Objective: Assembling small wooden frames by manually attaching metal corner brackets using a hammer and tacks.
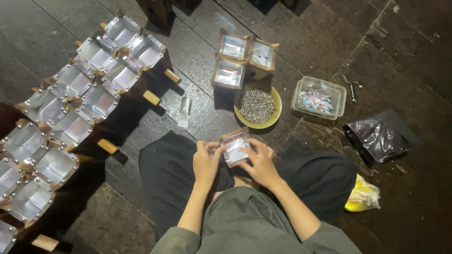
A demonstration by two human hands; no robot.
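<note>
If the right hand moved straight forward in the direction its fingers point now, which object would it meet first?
The right hand already touches the small foil-lined box. Beyond it, probably the yellow bowl of small metal pieces, though depth is unclear.

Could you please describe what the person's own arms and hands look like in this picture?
Both forearms are bare, with loose grey-green sleeves ending near the elbows. The left hand and right hand are bare too: no gloves, and no rings, watch or bracelet that I can make out. The fingers are slim.

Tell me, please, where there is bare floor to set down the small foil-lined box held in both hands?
Bare boards lie right of the clear plastic tub above the black bag, and between the long rack and the three boxes. Around the bowl of studs it is crowded.
</note>
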